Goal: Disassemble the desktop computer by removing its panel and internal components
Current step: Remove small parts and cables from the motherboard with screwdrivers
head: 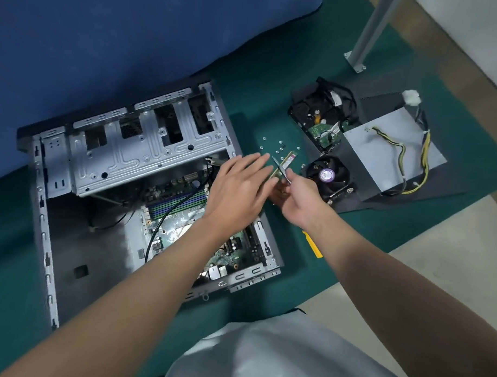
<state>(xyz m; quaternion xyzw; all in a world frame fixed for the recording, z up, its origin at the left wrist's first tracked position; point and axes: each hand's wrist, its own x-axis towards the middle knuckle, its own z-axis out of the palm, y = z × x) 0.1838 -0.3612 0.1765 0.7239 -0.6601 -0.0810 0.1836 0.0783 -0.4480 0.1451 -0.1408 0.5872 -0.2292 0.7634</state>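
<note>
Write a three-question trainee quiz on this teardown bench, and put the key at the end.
1. Multiple choice: what does the right hand hold?
A) a memory module
B) a screwdriver
C) a coiled cable

2. True or false: the power supply lies outside the case, on the dark panel.

3. Fill in: the loose screws lie on the green ____.

Key:
1. A
2. true
3. mat
</note>
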